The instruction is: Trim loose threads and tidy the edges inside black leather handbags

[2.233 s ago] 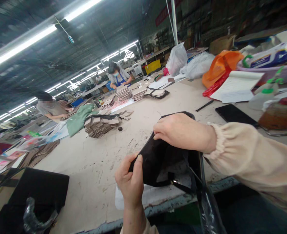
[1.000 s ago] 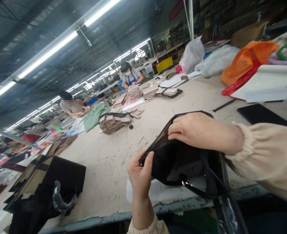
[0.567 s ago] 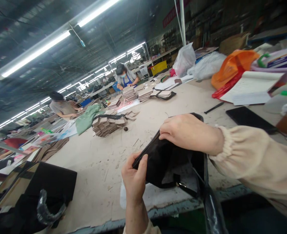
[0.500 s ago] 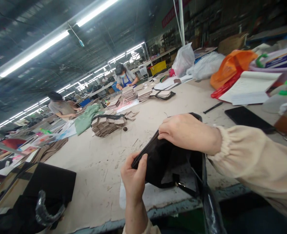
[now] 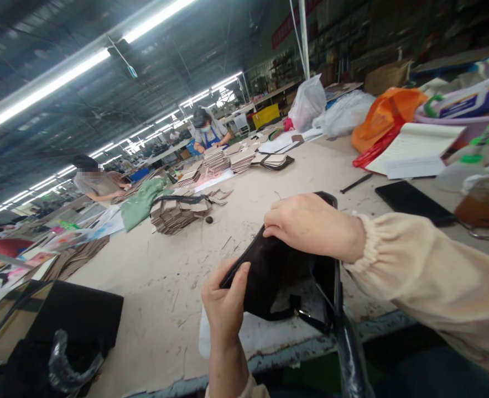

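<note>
A black bag [image 5: 265,282] stands near the table's front edge, its dark lining showing and a strap wrapped in clear plastic hanging over the edge. My left hand [image 5: 224,298] pinches the near left corner of its rim between thumb and fingers. Further along the same rim, my right hand [image 5: 306,224] is closed on the edge, knuckles up, with its fingertips partly hidden. A small metal clasp [image 5: 302,313] shows on a strap at the bag's near side. White paper [image 5: 265,337] lies under the bag.
Bundled brown-grey pieces [image 5: 178,213] lie beyond my hands, with a green cloth [image 5: 142,202] beside them. On the right are a black phone [image 5: 412,203], a black pen-like stick [image 5: 355,183] and a notepad [image 5: 419,146]. A black box-like bag [image 5: 76,315] stands left. Two people work farther back.
The view has shifted slightly, so most things sit a little further left. Both hands keep their hold on the bag's rim, almost unmoved against it.
</note>
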Motion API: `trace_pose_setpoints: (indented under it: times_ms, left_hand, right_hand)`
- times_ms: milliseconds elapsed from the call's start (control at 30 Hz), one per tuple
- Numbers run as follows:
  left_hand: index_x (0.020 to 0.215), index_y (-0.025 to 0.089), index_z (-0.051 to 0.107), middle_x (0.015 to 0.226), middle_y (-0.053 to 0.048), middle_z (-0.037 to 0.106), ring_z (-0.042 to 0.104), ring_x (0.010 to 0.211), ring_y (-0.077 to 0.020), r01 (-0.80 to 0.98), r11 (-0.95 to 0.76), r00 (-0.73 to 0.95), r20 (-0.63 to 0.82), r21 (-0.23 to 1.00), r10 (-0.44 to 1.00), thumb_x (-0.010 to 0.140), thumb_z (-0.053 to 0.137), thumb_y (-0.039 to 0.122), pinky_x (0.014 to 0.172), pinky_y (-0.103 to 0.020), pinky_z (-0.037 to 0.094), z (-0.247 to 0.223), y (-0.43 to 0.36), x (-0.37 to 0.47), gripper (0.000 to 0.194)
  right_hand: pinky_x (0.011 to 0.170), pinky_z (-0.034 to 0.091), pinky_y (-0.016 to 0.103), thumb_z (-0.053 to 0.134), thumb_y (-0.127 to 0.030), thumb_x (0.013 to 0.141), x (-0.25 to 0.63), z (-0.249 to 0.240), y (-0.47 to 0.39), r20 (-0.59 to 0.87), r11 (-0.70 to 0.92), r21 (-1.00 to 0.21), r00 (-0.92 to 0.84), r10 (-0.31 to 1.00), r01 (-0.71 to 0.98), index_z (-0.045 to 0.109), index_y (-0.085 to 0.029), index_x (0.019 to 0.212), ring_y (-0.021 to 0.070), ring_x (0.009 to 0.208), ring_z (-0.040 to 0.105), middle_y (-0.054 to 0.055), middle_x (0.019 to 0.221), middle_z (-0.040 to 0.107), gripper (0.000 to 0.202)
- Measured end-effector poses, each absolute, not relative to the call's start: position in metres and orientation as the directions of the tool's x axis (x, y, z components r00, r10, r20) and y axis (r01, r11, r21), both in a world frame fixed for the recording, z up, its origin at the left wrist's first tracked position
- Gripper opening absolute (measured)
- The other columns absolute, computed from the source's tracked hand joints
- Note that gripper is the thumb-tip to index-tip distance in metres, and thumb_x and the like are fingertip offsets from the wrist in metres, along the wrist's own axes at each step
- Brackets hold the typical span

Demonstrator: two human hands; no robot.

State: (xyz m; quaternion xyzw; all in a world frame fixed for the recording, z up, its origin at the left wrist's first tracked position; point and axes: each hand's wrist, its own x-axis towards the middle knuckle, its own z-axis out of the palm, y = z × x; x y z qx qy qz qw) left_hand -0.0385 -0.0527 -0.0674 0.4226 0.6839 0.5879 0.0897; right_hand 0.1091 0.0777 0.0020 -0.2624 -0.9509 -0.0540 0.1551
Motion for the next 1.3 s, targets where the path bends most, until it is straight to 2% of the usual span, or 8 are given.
trace_pose_setpoints:
  times_ms: [133,433,667,733,800,900,1067,1300]
  left_hand:
    - [0.076,0.015,0.070,0.067,0.000,0.066,0.060,0.064,-0.0150,0.488,-0.049,-0.614,0.383,0.871,0.691,0.070,0.070,0.032,0.060,-0.023,0.048,-0.068,-0.053,-0.040,0.018]
    - [0.075,0.016,0.070,0.069,0.000,0.067,0.062,0.068,-0.0167,0.486,-0.069,-0.595,0.388,0.871,0.704,0.070,0.070,0.030,0.065,-0.025,0.050,-0.068,-0.053,-0.040,0.015]
    - [0.079,0.017,0.069,0.074,0.000,0.066,0.061,0.070,-0.0145,0.517,-0.109,-0.501,0.403,0.849,0.766,0.074,0.068,0.029,0.067,-0.024,0.048,-0.071,-0.055,-0.046,0.013]
    - [0.079,0.018,0.070,0.076,0.000,0.066,0.060,0.072,-0.0142,0.530,-0.135,-0.472,0.424,0.837,0.773,0.075,0.068,0.028,0.068,-0.024,0.048,-0.072,-0.056,-0.047,0.011]
    - [0.078,0.018,0.070,0.078,-0.001,0.066,0.060,0.075,-0.0145,0.529,-0.156,-0.458,0.435,0.834,0.775,0.075,0.068,0.028,0.070,-0.024,0.047,-0.072,-0.056,-0.047,0.011]
    - [0.079,0.018,0.071,0.080,-0.002,0.066,0.060,0.076,-0.0159,0.527,-0.163,-0.442,0.433,0.834,0.785,0.074,0.068,0.029,0.071,-0.025,0.048,-0.071,-0.057,-0.046,0.012]
    - [0.076,0.019,0.071,0.079,-0.003,0.067,0.061,0.077,-0.0168,0.580,-0.175,-0.436,0.485,0.796,0.758,0.074,0.067,0.027,0.077,-0.028,0.048,-0.072,-0.059,-0.042,0.010]
    - [0.074,0.019,0.069,0.075,-0.001,0.067,0.061,0.074,-0.0155,0.623,-0.202,-0.370,0.513,0.755,0.775,0.077,0.063,0.023,0.070,-0.025,0.045,-0.064,-0.063,-0.031,0.008]
  right_hand:
    - [0.064,0.038,0.029,0.044,-0.036,0.089,0.109,0.001,0.078,0.326,0.854,0.017,-0.810,0.486,0.520,0.068,-0.019,0.082,0.0217,0.081,0.063,0.007,0.082,0.069,0.030]
    - [0.063,0.038,0.029,0.044,-0.036,0.090,0.108,0.002,0.077,0.327,0.852,0.027,-0.810,0.487,0.523,0.068,-0.020,0.081,0.0219,0.081,0.063,0.007,0.082,0.069,0.030]
    - [0.060,0.036,0.028,0.046,-0.041,0.088,0.111,0.000,0.079,0.340,0.826,0.008,-0.778,0.528,0.564,0.067,-0.021,0.079,0.0209,0.077,0.063,0.006,0.079,0.069,0.030]
    - [0.059,0.035,0.027,0.049,-0.042,0.086,0.111,-0.001,0.080,0.354,0.817,-0.014,-0.761,0.543,0.576,0.066,-0.021,0.083,0.0203,0.076,0.063,0.005,0.078,0.069,0.027]
    - [0.058,0.035,0.027,0.051,-0.042,0.084,0.111,-0.003,0.082,0.373,0.810,-0.049,-0.742,0.557,0.584,0.063,-0.022,0.096,0.0201,0.075,0.063,0.004,0.080,0.069,0.026]
    - [0.063,0.037,0.026,0.053,-0.037,0.084,0.112,-0.003,0.084,0.352,0.843,-0.079,-0.776,0.523,0.532,0.060,-0.025,0.109,0.0198,0.081,0.064,0.004,0.087,0.070,0.029]
    - [0.068,0.037,0.026,0.049,-0.031,0.086,0.118,-0.001,0.085,0.254,0.900,-0.033,-0.867,0.428,0.435,0.069,-0.026,0.090,0.0184,0.081,0.063,0.002,0.085,0.070,0.021]
    - [0.068,0.038,0.026,0.048,-0.033,0.087,0.132,0.002,0.080,0.251,0.912,-0.015,-0.881,0.400,0.410,0.069,-0.026,0.086,0.0178,0.079,0.063,0.002,0.083,0.070,0.023]
